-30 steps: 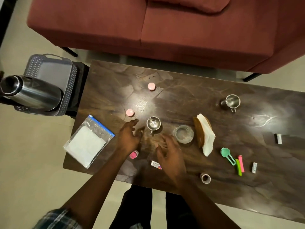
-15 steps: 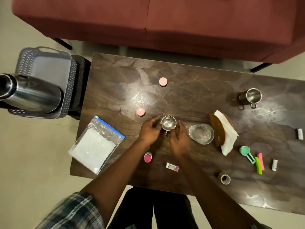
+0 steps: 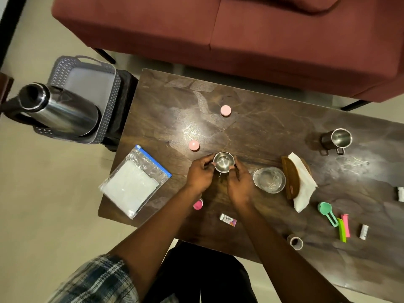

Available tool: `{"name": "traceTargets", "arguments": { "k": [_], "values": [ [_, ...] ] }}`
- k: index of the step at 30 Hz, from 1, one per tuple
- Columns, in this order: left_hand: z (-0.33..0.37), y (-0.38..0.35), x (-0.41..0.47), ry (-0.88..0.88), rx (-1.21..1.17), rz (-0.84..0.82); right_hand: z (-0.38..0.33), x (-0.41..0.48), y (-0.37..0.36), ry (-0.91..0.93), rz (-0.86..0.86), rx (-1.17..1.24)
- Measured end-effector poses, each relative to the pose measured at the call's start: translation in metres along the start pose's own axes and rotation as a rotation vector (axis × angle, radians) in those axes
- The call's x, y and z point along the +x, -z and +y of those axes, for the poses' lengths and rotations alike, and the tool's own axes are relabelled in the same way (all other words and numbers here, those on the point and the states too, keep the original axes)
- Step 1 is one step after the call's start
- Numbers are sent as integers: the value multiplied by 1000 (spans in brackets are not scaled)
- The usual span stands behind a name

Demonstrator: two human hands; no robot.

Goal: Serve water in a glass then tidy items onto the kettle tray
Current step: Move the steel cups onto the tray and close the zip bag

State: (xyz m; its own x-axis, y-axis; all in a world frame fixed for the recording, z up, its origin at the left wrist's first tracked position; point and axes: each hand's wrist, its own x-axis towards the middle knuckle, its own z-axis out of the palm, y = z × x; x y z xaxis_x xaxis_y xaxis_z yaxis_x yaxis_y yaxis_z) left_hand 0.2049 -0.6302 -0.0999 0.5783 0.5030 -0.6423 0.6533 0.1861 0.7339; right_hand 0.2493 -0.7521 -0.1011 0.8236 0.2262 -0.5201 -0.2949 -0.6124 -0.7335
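Observation:
A small steel cup (image 3: 223, 161) stands on the dark table (image 3: 262, 119) in front of me. My left hand (image 3: 200, 174) grips its left side and my right hand (image 3: 238, 182) grips its right side. A clear glass (image 3: 269, 179) with water in it stands just right of my right hand. Off the table's left end, a steel kettle (image 3: 59, 110) stands on a grey woven tray (image 3: 91, 84). A second steel mug (image 3: 337, 139) stands at the far right.
A zip bag (image 3: 133, 182) lies at the table's left edge. Pink caps (image 3: 225, 110) (image 3: 194, 145), an eraser (image 3: 228, 219), a tape roll (image 3: 296, 242), a wooden holder with tissue (image 3: 299, 180), a green scoop (image 3: 326, 212) and clips (image 3: 343, 228) are scattered about. A red sofa (image 3: 240, 29) stands behind.
Both hands moved up from the table's front to the small steel cup and closed round its sides. The camera view shifted slightly.

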Motion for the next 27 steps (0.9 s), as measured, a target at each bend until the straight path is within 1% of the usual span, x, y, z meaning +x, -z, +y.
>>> {"name": "traceTargets", "arguments": {
  "k": [4,12,16,20,27],
  "values": [
    [19,26,-33,-1,-105,57,-25,-25,1,74,-17,-2],
    [43,112,-114,-64,-211,179,-95,-88,-33,166,-78,140],
    [42,174,-141,-115,-285,240,-128,-129,-71,240,-73,144],
    [36,243,-153,-140,-338,277,-164,-171,-117,251,-94,204],
    [34,357,-153,-182,-339,251,-226,-214,-200,224,-38,277]
  ]
}}
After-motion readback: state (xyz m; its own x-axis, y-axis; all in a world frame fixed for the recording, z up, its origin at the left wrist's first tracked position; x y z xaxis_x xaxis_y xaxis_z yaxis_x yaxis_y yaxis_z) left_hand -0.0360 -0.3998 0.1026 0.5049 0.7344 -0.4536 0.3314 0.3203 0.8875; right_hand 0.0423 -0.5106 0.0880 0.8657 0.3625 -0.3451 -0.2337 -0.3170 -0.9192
